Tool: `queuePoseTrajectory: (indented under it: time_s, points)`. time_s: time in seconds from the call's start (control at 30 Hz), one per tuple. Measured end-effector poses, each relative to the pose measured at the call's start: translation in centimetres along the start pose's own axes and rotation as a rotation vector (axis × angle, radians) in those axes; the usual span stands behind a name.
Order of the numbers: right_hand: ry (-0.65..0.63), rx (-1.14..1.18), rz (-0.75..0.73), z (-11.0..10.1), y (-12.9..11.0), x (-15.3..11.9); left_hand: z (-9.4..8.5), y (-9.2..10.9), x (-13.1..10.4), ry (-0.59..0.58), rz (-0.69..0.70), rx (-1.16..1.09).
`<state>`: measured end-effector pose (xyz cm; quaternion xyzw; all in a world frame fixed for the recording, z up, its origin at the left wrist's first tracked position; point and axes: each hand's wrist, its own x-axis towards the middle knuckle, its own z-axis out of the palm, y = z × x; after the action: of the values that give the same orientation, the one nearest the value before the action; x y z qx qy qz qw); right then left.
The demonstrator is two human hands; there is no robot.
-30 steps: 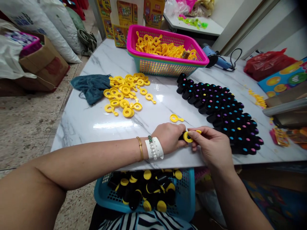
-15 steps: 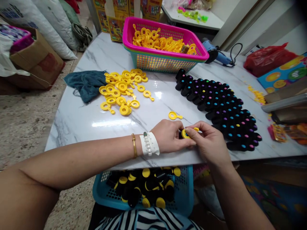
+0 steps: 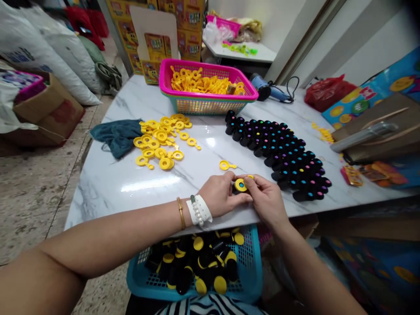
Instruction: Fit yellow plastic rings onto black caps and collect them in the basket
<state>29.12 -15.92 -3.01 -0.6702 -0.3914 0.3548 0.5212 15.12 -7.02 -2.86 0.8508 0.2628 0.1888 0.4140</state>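
Observation:
My left hand (image 3: 216, 194) is closed around a small black cylinder, mostly hidden by the fingers. A yellow ring cap (image 3: 240, 185) sits over its top, and a blue dot shows through the hole. My right hand (image 3: 267, 199) pinches the tab side of this cap, thumb on top. Just beyond my hands, a single yellow ring cap (image 3: 224, 165) with a tab lies on the marble-patterned table (image 3: 138, 192). To the right stand rows of black cylinders (image 3: 278, 151) with coloured dots on top. A loose heap of yellow ring caps (image 3: 160, 135) lies to the left.
A pink basket (image 3: 210, 96) full of yellow caps stands at the back, beside a blue power tool (image 3: 272, 89). Left of the heap lies a dark cloth (image 3: 116, 135). Below the table edge, a blue basket (image 3: 138, 280) holds black cylinders with yellow tops.
The view has tilted up and shifted right, so the table things appear lower and further left. My hands keep their hold, and the yellow ring cap now shows more fully, face up.

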Motion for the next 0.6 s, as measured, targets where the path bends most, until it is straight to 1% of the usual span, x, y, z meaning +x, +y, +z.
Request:
queuePoseTrajectory:
  time_s: [0.07,0.13,0.2,0.3,0.37,0.43,0.5,0.6]
  points:
    - [-0.064,0.151,0.053,-0.6,0.3,0.0,0.2,-0.2,-0.2,0.015,0.070,0.044]
    - [-0.166,0.335,0.163,-1.6,0.4,0.3,0.1,-0.4,-0.1,0.017,0.140,0.075]
    - [-0.258,0.412,0.269,-2.6,0.3,0.9,0.0,-0.5,0.1,-0.012,0.186,0.110]
    - [-0.356,0.316,0.331,-3.4,-0.4,2.0,-0.2,-0.6,0.4,-0.069,0.207,0.189]
    - [-0.441,0.196,0.328,-3.4,-1.1,2.6,-0.1,-0.5,0.4,-0.081,0.200,0.275]
    - [-0.497,0.075,0.307,-3.1,-1.7,2.8,0.2,-0.4,0.3,-0.069,0.187,0.382]
    - [-0.496,-0.006,0.267,-2.6,-2.0,2.6,0.5,-0.3,0.3,-0.049,0.163,0.482]
    - [-0.419,-0.026,0.198,-2.2,-1.6,1.5,0.9,-0.2,0.2,-0.054,0.117,0.552]
